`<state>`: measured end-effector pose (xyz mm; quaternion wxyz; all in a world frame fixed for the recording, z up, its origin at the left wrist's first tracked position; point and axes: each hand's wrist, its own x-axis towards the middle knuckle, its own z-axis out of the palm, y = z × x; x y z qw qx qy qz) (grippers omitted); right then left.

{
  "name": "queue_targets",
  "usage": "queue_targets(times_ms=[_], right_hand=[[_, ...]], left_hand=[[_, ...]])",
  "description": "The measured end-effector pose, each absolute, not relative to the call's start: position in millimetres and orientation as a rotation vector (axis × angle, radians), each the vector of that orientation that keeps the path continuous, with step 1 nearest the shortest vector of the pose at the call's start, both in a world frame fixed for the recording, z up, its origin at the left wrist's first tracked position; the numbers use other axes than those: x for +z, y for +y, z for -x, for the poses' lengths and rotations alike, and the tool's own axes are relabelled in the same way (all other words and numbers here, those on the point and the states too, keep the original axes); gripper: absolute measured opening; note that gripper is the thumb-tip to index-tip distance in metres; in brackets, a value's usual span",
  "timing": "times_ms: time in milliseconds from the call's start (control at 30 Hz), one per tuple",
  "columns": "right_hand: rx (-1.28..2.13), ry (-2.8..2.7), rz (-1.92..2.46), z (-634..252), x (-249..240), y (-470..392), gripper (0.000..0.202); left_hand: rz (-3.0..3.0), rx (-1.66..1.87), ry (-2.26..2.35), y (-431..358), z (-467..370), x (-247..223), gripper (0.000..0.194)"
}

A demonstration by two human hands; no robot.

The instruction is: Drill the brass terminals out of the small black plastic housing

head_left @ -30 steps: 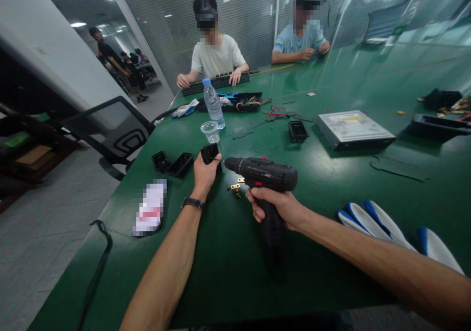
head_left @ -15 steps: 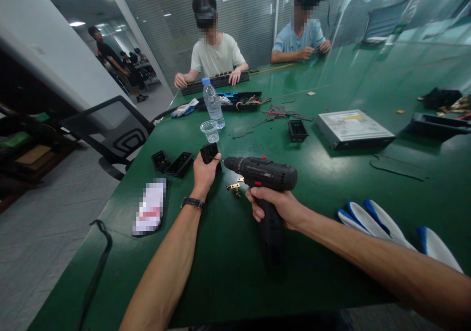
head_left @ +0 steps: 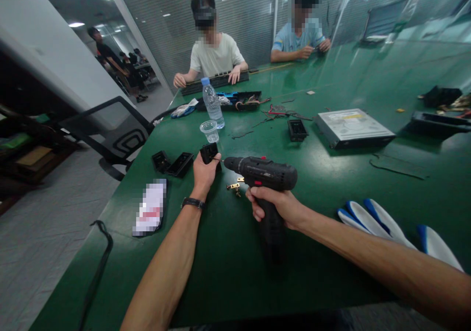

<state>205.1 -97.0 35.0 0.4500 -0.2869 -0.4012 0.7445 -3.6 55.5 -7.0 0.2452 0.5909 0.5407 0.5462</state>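
Note:
My left hand [head_left: 204, 174] is closed round a small black plastic housing [head_left: 209, 151], held above the green table [head_left: 221, 262]. In my right hand [head_left: 274, 203] is a black cordless drill [head_left: 270, 173], gripped by its handle. The drill points left, its bit at the housing's right side; whether the tip touches is too small to tell. Small brass pieces [head_left: 234, 187] lie on the table between my hands. Two more black housings, one [head_left: 161, 160] beside another [head_left: 180, 164], rest left of my left hand.
A water bottle [head_left: 212, 104] and a plastic cup [head_left: 209, 131] stand beyond my left hand. A phone-shaped item [head_left: 150, 207] lies left. At right are a metal disc drive [head_left: 354, 128] and white-blue gloves [head_left: 382, 223]. Two people sit across the table.

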Motion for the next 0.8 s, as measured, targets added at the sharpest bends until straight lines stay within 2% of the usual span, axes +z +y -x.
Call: queue_targets(times_ms=[800], right_hand=[[1.857,-0.965,0.733,-203.9,36.3,-97.8,0.016]], left_hand=[[-1.596,1.490,1.481,53.7,2.3,-3.1,0.040]])
